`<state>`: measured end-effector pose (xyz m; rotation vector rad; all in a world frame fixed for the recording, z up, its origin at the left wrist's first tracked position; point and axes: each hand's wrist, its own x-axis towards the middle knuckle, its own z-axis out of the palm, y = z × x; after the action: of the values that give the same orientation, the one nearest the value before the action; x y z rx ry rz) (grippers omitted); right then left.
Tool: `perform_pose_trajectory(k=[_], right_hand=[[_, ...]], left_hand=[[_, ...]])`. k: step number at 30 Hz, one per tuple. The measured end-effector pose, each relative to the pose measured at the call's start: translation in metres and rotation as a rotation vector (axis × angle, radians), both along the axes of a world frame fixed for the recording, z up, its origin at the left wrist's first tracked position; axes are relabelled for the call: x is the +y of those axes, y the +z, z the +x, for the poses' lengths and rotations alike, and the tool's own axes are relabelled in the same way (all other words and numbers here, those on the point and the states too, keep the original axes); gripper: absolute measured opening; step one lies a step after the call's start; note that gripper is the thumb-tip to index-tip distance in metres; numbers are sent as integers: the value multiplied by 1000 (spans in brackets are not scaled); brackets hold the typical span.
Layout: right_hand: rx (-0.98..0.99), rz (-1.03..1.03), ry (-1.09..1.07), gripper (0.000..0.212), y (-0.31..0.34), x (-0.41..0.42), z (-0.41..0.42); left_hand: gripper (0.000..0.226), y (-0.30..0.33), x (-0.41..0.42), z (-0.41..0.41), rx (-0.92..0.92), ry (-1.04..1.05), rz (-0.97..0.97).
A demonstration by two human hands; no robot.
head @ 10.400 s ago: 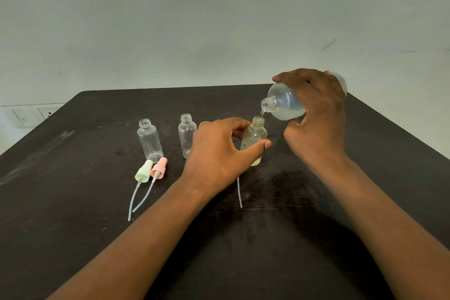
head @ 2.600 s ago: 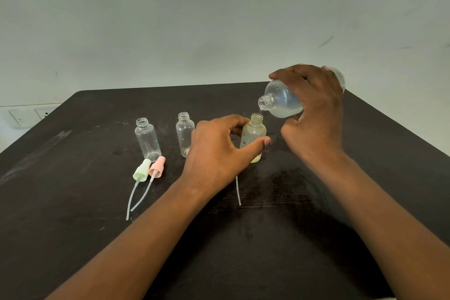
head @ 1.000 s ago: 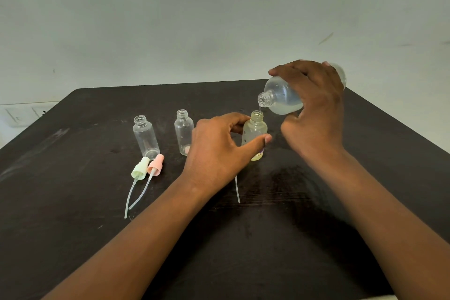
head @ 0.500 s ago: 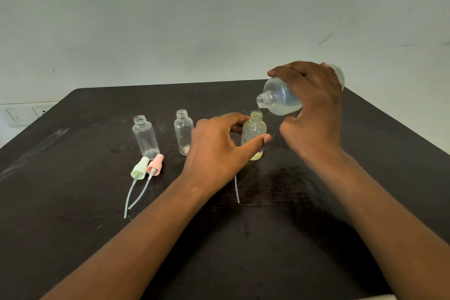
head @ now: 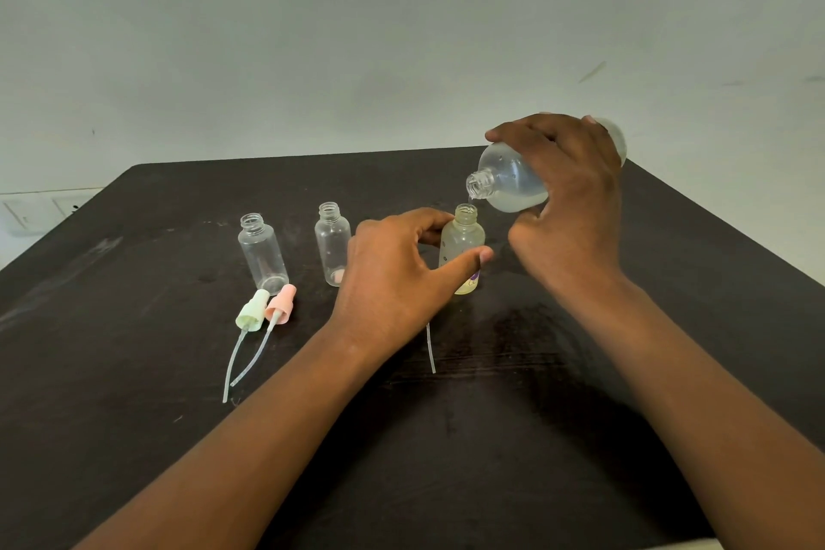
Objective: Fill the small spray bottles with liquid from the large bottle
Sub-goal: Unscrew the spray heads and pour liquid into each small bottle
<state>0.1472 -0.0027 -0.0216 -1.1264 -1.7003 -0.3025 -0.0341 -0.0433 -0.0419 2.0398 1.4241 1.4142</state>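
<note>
Presently my right hand (head: 563, 196) grips the large bottle (head: 513, 183), tipped with its open neck pointing down and left, just above the mouth of the small spray bottle (head: 462, 250) at the right of the row. My left hand (head: 393, 277) holds that small bottle upright on the surface (head: 491, 438), fingers behind it and thumb across its front. Its contents look pale yellow and reach near the shoulder; a thin thread of liquid seems to hang from the large bottle's neck, though it is too fine to confirm. I judge the step in hand to be the filling of the first of three bottles, and nearly finished. The next move calls for righting the large bottle before the small one overflows, then shifting to the middle bottle (head: 332, 243), which stands clear and apparently empty, just left of my left hand. The far-left bottle (head: 262, 255) is likewise clear and uncapped. Two spray caps, one green (head: 252, 310) and one pink (head: 280, 304), lie touching side by side near the far-left bottle, their tubes trailing toward me. A third tube (head: 430, 348) shows below my left hand; its cap is hidden. The surface is dark, scuffed and matte. Behind it stands a plain pale wall (head: 357, 36), with a switch plate (head: 31, 210) low at the far left.
</note>
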Motion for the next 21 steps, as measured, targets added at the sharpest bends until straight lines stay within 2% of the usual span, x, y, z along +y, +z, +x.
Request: perform_pose_trajectory(k=[21], right_hand=[[-3, -8, 11, 78, -1, 2, 2]], left_hand=[[34, -4, 1, 1, 7, 2, 6]])
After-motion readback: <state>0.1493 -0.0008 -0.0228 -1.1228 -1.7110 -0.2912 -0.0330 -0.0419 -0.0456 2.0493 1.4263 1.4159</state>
